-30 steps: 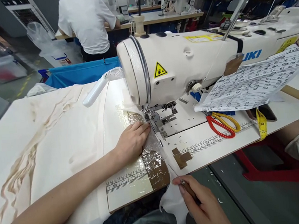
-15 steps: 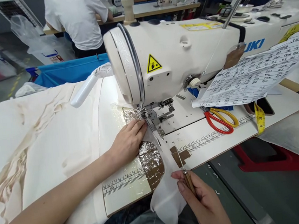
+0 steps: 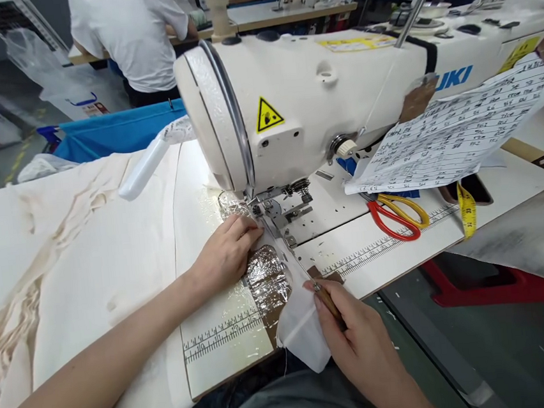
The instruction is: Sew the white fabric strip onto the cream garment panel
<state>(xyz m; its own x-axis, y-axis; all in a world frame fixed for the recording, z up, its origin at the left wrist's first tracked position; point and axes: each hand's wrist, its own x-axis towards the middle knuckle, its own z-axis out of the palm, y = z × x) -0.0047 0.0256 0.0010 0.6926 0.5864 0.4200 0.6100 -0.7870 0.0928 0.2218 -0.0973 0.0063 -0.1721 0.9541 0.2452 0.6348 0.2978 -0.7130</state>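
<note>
My right hand [image 3: 357, 343] is nearest, pinched around a wood-handled awl [image 3: 323, 298], tip angled toward the needle area. It presses on the white cloth [image 3: 303, 329] hanging off the table edge [image 3: 403, 268]. My left hand [image 3: 226, 253] lies flat, fingers loose, holding nothing, on the cloth just beside the presser foot [image 3: 266, 214]. Shiny tape [image 3: 267, 275] sits between both hands. Farther right: red scissors [image 3: 391, 218], yellow tape measure [image 3: 466, 211], printed sheet [image 3: 458, 135]. Behind them the sewing machine [image 3: 329, 96]; beyond it a person in a white shirt [image 3: 133, 31].
</note>
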